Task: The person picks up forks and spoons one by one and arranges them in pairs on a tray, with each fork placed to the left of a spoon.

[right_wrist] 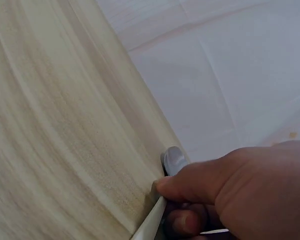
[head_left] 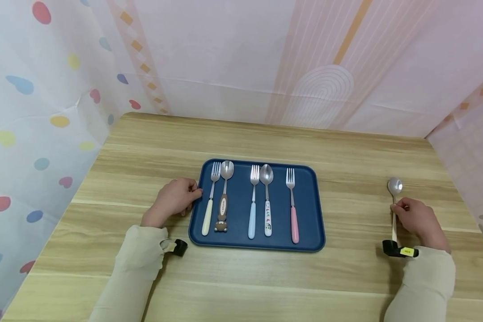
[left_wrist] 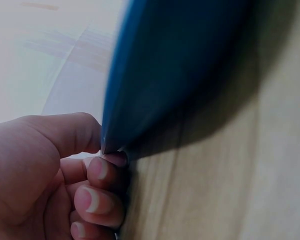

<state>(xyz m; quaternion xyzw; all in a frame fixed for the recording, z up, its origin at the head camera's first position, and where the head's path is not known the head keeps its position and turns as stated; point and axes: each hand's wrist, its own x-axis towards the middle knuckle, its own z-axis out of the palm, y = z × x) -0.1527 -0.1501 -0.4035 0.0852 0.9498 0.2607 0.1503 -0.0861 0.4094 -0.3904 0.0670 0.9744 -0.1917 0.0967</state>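
A dark blue tray (head_left: 235, 241) lies mid-table, and my left hand (head_left: 176, 197) pinches its left rim between thumb and fingers. On the tray, from left to right, are a cream-handled fork (head_left: 207, 217), a spoon with a brown bear handle (head_left: 223, 205), a light-blue-handled fork (head_left: 252, 219), a spoon with a patterned white handle (head_left: 268, 217) and a pink-handled fork (head_left: 294, 223). Far to the right, my right hand (head_left: 420, 220) pinches another spoon (head_left: 395, 185) by its neck, bowl pointing away. Its pale handle runs back toward the wrist camera, which covers the end.
The wooden table (head_left: 290, 286) reaches back to a patterned curtain (head_left: 225, 58) along its far edge. More curtain (head_left: 44, 134) hangs at the left side. A stretch of bare wood lies between the tray and the right hand.
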